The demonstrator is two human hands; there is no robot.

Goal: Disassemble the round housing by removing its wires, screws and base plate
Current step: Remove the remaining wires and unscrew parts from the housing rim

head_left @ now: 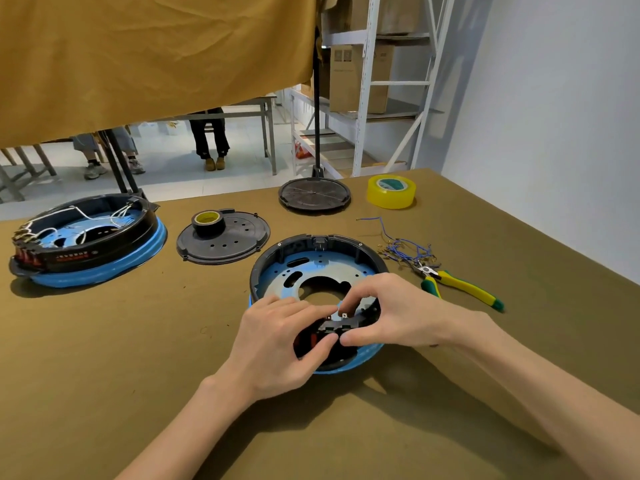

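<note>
- The round housing (pixel 320 271) sits on the table directly under both hands, its near rim between them.
- The left hand (pixel 277 344) curls over the near wall, thumb and fingers pinching the black switch block (pixel 337 325).
- The right hand (pixel 384 313) pinches the same block from the other side.
- Blue wires (pixel 408 251) lie beyond the right hand beside pliers (pixel 457 284), so the wire step looks done.
- Likely next: work the block free, which calls for even pressure from both thumbs.
</note>
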